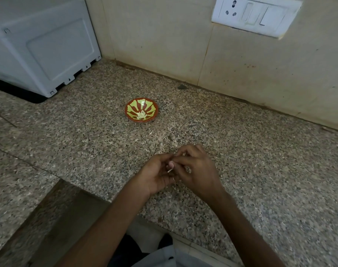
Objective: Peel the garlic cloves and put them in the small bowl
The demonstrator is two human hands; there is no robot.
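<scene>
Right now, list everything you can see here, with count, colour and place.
small bowl: one, brown and green, middle of the counter
peeled cloves: a few, pale, inside the small bowl
garlic clove: one, pale, pinched between both hands
counter: one, speckled granite
appliance: one, white, back left of the counter
switch plate: one, white, wall at top right
left hand: one, pinching the garlic clove
right hand: one, pinching it too

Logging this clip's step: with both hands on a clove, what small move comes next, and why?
Probably pull the remaining skin off the garlic clove pinched between left hand and right hand: a pale strip seems to hang from it, so it looks unready for the small bowl, which already holds peeled cloves.
</scene>
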